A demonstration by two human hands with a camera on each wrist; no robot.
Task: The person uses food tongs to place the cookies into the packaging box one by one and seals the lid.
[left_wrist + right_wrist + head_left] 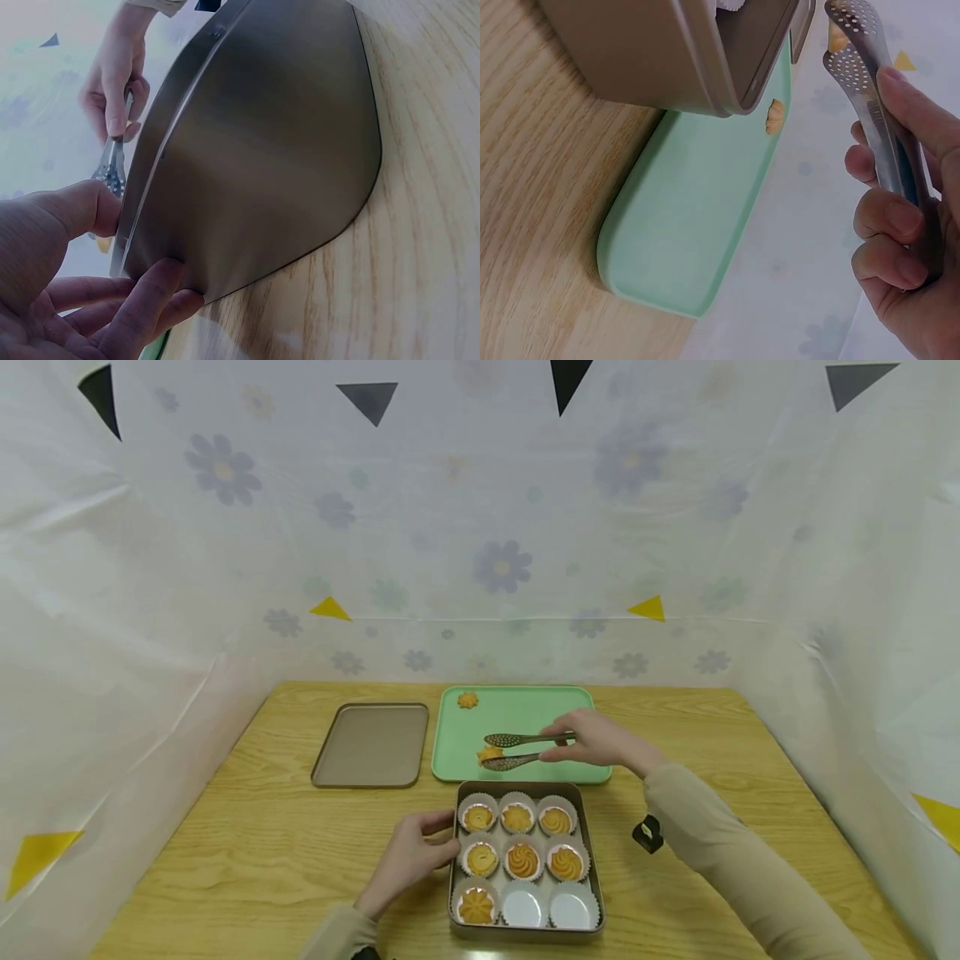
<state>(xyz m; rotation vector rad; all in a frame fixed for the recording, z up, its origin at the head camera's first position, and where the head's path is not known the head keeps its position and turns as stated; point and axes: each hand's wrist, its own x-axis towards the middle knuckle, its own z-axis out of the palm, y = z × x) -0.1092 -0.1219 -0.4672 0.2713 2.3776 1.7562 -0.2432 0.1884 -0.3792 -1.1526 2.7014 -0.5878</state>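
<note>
Cookies (522,861) in seven of nine cups (524,907) inside tin (527,933)

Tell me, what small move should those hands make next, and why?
Probably the right hand should carry the tongs over the box and lower the cookie toward the middle paper cup of the nearest row. The cookie sits between the tongs' tips, that cup is empty, and the left hand rests against the box's left side.
</note>
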